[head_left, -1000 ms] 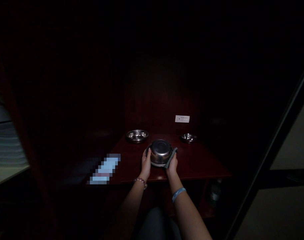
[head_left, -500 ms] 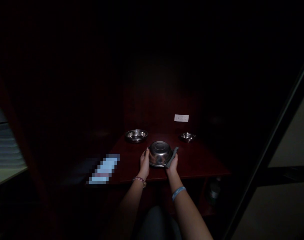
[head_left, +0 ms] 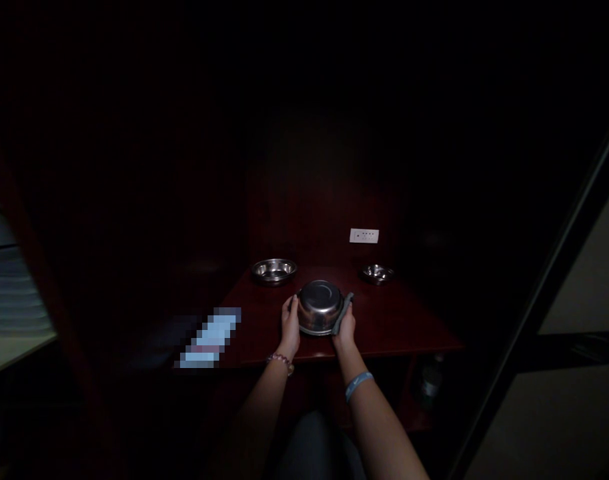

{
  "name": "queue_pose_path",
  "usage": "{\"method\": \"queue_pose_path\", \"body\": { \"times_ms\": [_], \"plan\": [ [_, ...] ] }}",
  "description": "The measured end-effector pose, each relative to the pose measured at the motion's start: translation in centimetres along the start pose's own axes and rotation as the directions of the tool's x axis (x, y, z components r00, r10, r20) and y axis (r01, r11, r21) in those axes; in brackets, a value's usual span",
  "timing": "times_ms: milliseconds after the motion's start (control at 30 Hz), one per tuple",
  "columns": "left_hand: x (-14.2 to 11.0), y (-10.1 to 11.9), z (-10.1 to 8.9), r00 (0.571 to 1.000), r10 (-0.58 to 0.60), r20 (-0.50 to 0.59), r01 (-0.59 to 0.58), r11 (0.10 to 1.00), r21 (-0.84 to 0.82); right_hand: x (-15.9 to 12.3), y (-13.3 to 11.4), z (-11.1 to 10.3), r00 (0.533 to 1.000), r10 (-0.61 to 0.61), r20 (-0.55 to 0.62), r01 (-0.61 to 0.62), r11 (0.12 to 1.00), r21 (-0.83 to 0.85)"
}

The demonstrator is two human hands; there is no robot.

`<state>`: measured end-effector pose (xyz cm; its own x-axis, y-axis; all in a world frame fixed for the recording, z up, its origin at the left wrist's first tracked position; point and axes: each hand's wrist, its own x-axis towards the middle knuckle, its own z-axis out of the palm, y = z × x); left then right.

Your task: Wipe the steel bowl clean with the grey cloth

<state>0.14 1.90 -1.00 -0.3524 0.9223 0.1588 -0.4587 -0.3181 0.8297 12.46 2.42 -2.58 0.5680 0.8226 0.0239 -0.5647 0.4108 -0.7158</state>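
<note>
Turning slightly in two hands, the upside-down stainless-steel bowl (head_left: 321, 308) shows its flat base a little more broadly than half a second ago, and the grey cloth (head_left: 342, 316) has come in a touch closer to its side. Small shifts, those: both hands stay on the bowl, so the work appears to remain at that rim. And where is it? Out front, between the hands, over the near part of the dark red tabletop (head_left: 394, 327); whether it touches the wood, you cannot tell from here.

Left hand (head_left: 291, 327) now: thumb up against the bowl's wall, the other fingers curled behind and mostly hidden. Right hand (head_left: 347, 329): closed round the cloth, pressing it along the bowl's edge, with the fingertips out of sight beneath.

On to the containers! The held bowl's mouth faces down, its inside hidden. Back left sits a wide steel dish (head_left: 274, 272), mouth up, shiny inner wall showing; back right, a smaller steel bowl (head_left: 377, 274), also mouth up, glinting too much to read anything inside. Down below, in shadow, stands a bottle (head_left: 431, 385), its contents too dim to make out.
</note>
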Motion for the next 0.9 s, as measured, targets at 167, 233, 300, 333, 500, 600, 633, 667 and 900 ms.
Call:
{"method": "queue_pose_path", "body": {
  "times_ms": [167,233,300,333,500,600,633,667,900],
  "plan": [
    [0.1,-0.5,-0.1,1.0,0.011,0.017,-0.011,1.0,0.008,-0.3,-0.5,0.2,0.994,0.087,-0.063,-0.085,0.996,0.033],
    [-0.1,-0.6,-0.2,0.998,0.019,0.059,-0.02,1.0,0.024,-0.3,-0.7,0.3,0.995,0.082,-0.063,-0.079,0.995,0.055],
    [-0.3,-0.6,-0.1,0.995,0.02,0.101,-0.024,0.999,0.041,-0.3,-0.9,0.3,0.995,0.076,-0.059,-0.071,0.994,0.078],
    [-0.3,-0.5,-0.1,0.993,0.021,0.117,-0.026,0.999,0.046,-0.3,-0.9,0.3,0.996,0.074,-0.051,-0.069,0.994,0.086],
    [-0.5,-0.2,0.1,0.989,0.034,0.143,-0.037,0.999,0.019,-0.5,-1.1,0.5,0.996,0.087,-0.023,-0.084,0.993,0.088],
    [-0.4,-0.1,0.2,0.99,0.05,0.132,-0.049,0.999,-0.009,-0.8,-1.4,0.7,0.995,0.104,-0.01,-0.103,0.991,0.083],
    [-0.4,-0.1,0.2,0.991,0.051,0.123,-0.05,0.999,-0.012,-0.9,-1.4,0.7,0.994,0.113,-0.01,-0.112,0.99,0.081],
    [-0.4,0.0,0.3,0.992,0.049,0.114,-0.048,0.999,-0.014,-1.0,-1.5,0.7,0.992,0.122,-0.01,-0.121,0.99,0.078],
    [-0.6,0.6,0.4,0.996,0.022,0.089,-0.015,0.997,-0.079,-1.1,-1.8,0.8,0.987,0.156,-0.026,-0.154,0.985,0.082]
  ]
}}
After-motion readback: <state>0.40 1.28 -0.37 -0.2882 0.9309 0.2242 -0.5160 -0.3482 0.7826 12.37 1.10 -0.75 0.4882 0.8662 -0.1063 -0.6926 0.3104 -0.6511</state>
